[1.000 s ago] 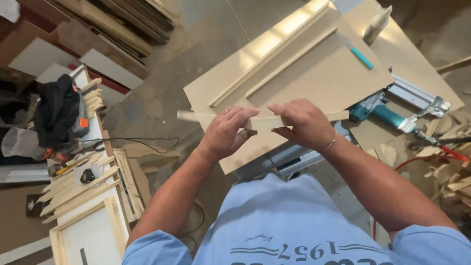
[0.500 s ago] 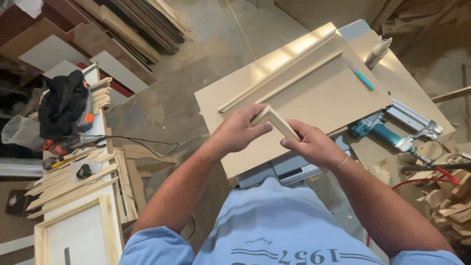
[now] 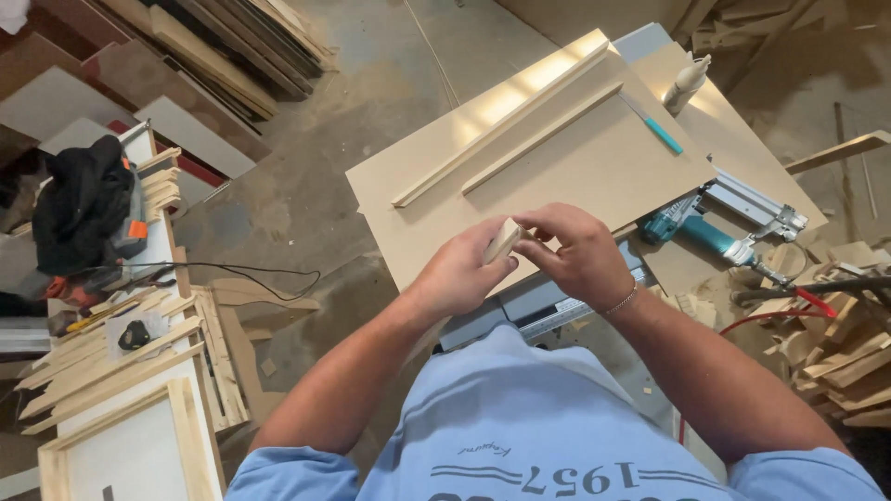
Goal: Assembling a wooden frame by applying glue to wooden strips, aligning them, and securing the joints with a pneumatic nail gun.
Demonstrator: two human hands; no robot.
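Note:
Both of my hands hold one pale wooden strip (image 3: 503,240) end-on toward me, just above the near edge of a tan board (image 3: 594,172). My left hand (image 3: 461,271) wraps the strip from below and the left. Fingertips of my right hand (image 3: 577,250) pinch its top end. Only the short near end of the strip shows; the rest is hidden behind my hands. Two long wooden strips (image 3: 506,125) lie flat on the board farther away.
A teal pencil (image 3: 657,128) and a glue bottle (image 3: 687,83) lie at the board's far right. A teal nail gun (image 3: 719,232) rests to the right, by wood offcuts (image 3: 835,343). Frames and strips (image 3: 121,371) and a black power tool (image 3: 88,209) sit left.
The strip lay crosswise between my hands a second ago. I have turned it so its end points at me, and my hands have drawn close together around it.

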